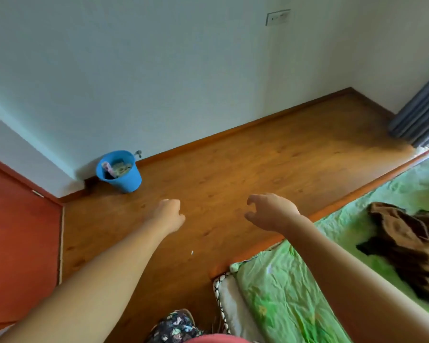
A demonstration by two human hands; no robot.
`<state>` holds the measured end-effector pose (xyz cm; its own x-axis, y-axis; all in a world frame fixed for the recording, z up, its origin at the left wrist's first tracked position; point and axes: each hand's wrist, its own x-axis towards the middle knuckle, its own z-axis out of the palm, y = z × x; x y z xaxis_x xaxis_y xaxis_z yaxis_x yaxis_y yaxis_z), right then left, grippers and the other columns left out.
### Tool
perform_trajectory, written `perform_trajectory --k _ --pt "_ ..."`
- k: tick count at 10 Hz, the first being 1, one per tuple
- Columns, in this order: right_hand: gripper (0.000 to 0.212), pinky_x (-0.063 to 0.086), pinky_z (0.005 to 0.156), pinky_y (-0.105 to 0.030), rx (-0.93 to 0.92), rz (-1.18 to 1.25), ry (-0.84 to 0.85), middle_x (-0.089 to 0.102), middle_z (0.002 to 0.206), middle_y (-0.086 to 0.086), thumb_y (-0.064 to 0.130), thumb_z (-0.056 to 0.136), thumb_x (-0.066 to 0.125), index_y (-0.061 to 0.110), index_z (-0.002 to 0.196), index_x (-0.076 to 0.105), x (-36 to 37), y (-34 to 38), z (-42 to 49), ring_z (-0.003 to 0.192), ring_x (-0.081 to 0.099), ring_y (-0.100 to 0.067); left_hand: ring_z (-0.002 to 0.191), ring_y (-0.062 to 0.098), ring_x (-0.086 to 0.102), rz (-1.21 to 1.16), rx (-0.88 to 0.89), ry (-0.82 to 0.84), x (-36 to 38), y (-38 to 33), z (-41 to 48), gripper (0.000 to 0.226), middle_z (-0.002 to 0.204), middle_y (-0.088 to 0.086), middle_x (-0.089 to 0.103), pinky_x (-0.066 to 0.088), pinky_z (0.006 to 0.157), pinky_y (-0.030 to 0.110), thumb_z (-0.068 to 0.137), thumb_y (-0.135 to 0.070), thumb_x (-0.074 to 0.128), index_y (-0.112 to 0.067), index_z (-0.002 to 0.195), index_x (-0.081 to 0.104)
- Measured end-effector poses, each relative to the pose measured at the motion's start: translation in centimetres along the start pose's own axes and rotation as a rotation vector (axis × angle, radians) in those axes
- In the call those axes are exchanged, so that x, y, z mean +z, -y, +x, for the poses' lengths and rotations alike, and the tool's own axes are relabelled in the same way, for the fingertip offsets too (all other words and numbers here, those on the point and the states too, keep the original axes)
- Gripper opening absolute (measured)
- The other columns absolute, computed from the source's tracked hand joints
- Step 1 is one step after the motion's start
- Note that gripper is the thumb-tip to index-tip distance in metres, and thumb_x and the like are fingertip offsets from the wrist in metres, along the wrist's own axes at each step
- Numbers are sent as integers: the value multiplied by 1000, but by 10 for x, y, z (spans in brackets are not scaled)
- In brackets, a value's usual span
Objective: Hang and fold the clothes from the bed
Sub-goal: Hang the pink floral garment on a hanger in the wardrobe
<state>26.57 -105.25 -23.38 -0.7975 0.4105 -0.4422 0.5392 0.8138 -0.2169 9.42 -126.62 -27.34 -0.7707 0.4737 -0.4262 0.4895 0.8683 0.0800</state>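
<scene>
Plainly empty: left hand [167, 214] curled, right hand [270, 211] slack-fingered.
Brown clothes [411, 238], four o'clock, could be missed: both arms reach off the bed [282, 293].

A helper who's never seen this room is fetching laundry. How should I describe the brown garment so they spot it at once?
Find the bed with the bright green sheet, on the right of the view. On top of it, toward the far right, lies a crumpled brown garment. It is the only dark, bunched cloth on that light green bedding.
</scene>
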Motion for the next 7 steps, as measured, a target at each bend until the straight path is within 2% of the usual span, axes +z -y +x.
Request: perform_trajectory --k 2,3,4,5,6,7 --pt "48 56 81 -38 194 89 -58 64 126 0 55 94 53 32 136 53 -11 -37 40 110 62 -24 96 16 57 104 230 -26 -25 -46 90 27 123 -3 59 49 68 26 99 -38 52 -27 123 57" --pt "48 57 83 -40 326 119 -58 64 124 1 57 93 53 32 134 55 -13 -38 67 108 63 -24 107 17 60 113 363 -12 -36 -64 143 35 130 -3 59 48 73 24 100 -41 54 -27 132 54" --pt "45 56 82 -38 445 151 -93 64 123 3 55 91 52 33 129 57 -21 -30 109 109 62 -24 105 15 60 150 507 -2 -48 -73 201 39 132 -4 58 53 76 25 100 -43 53 -28 135 53" --pt "34 50 76 -35 560 146 -74 65 112 2 47 92 52 30 120 61 -35 0 142 102 64 -26 101 14 61 230 657 -3 -68 -67 251 40 132 -5 57 57 77 26 100 -43 53 -29 138 51" --pt "33 49 75 -34 710 181 -59 65 109 1 46 93 53 29 120 61 -51 8 181 99 65 -26 103 16 63 270 793 -32 -99 -61 299 43 132 -5 57 57 77 27 100 -44 53 -30 140 49" --pt "30 50 75 -34 794 282 -112 66 107 1 44 94 53 29 118 62 -78 26 202 98 65 -25 104 16 63 268 852 -4 -123 -65 340 44 133 -4 57 58 80 30 100 -42 54 -29 142 49"
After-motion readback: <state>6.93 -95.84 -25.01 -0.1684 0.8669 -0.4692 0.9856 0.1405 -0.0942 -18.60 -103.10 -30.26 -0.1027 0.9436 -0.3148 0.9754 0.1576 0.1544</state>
